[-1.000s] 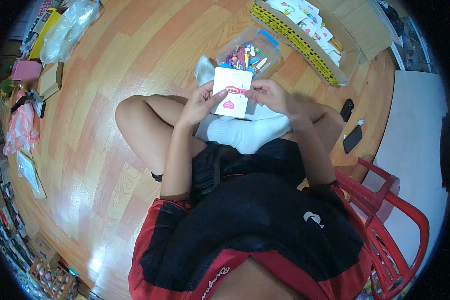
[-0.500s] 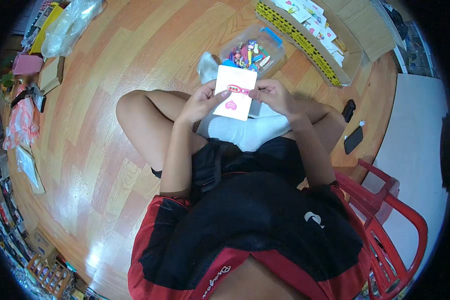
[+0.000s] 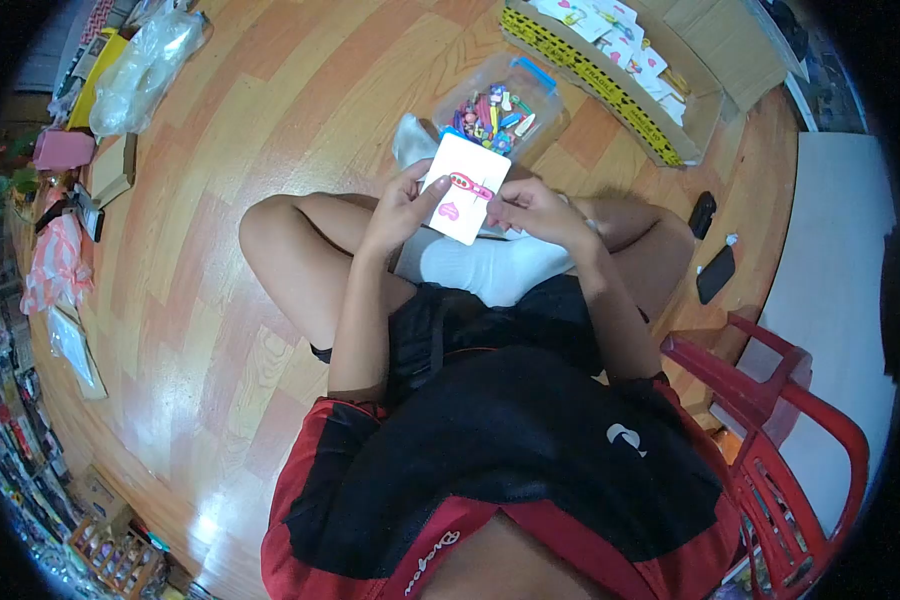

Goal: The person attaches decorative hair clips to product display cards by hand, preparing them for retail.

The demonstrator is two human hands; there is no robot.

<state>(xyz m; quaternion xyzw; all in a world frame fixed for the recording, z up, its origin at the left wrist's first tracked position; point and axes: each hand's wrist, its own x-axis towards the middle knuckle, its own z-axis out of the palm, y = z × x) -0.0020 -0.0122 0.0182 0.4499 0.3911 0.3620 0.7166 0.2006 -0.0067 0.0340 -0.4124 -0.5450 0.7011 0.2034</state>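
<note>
A white card (image 3: 462,218) with a pink heart print is tilted above my crossed legs. Across its middle lies a pink-red hair clip (image 3: 471,186). My left hand (image 3: 410,205) pinches the card's left edge, thumb on its front. At the lower right edge, my right hand (image 3: 535,210) has its fingers closed on the card. Just beyond the card stands a clear plastic box (image 3: 542,128) of colourful clips, its near side partly hidden by the card.
A cardboard box (image 3: 595,85) with yellow-black tape holds several printed cards at the top right. A red plastic chair (image 3: 770,400) stands at the right, near a black phone (image 3: 716,275). Plastic bags (image 3: 150,70) lie at the upper left.
The card has tilted and shifted slightly left. My right thumb has moved off the clip, down to the card's lower right edge. The whole view has shifted slightly.
</note>
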